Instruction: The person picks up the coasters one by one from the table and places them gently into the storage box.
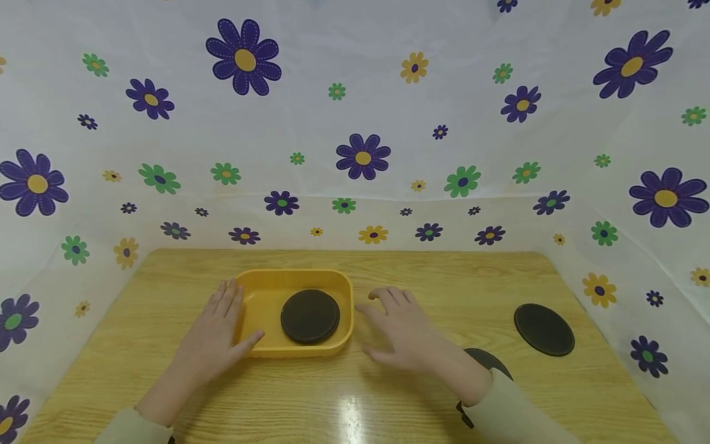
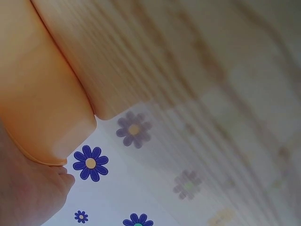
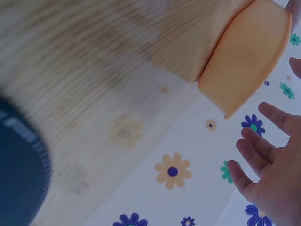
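A yellow plastic tray (image 1: 299, 351) with raised walls stands on the wooden table, left of the middle. Inside it, toward the right end, lies a flat black round coaster (image 1: 310, 316). At the tray's left wall is my left hand (image 1: 213, 336), its fingers straight along the rim and the thumb stretched over the front left corner. In the left wrist view that hand (image 2: 33, 188) touches the tray's rim. My right hand (image 1: 405, 333) hovers just beyond the tray's right wall, fingers spread and slightly bent. The right wrist view shows this hand (image 3: 277, 174) apart from the tray, holding nothing.
Another black coaster (image 1: 544, 329) lies on the table at the right. A third coaster (image 1: 488, 361) is partly hidden under my right forearm. White cloth with printed flowers (image 1: 363, 157) surrounds the table (image 1: 444, 277) at the back and both sides.
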Motion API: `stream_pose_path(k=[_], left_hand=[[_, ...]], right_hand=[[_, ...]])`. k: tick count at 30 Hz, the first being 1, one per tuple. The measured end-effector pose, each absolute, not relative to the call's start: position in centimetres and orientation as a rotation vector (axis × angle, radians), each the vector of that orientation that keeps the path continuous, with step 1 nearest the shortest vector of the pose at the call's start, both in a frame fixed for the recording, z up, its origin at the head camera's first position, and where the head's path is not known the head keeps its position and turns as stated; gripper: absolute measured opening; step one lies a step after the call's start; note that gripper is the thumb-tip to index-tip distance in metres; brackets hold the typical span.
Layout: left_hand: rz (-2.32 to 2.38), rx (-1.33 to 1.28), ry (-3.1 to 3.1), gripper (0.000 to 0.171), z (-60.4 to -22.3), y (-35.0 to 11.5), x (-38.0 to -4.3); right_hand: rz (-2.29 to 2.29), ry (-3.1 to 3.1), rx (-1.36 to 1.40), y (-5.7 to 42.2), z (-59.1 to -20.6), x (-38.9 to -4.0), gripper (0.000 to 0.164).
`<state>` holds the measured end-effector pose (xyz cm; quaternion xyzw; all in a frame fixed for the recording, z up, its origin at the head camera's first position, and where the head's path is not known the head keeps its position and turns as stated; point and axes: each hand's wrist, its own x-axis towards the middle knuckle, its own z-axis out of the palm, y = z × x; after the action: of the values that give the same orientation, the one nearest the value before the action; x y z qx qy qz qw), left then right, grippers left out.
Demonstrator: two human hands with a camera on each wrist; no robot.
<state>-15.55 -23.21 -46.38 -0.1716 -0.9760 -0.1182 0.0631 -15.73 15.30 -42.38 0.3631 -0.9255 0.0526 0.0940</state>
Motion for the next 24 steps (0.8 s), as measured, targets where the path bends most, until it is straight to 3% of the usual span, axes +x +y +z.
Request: stream_pose_path(k=[24], left_hand=[[-0.388,-0.515,-2.968,0.099,-46.6,-23.3,-15.6]], right_hand=[[0.062,-2.789,0.809,24.3,-42.5,-11.5,0.068]])
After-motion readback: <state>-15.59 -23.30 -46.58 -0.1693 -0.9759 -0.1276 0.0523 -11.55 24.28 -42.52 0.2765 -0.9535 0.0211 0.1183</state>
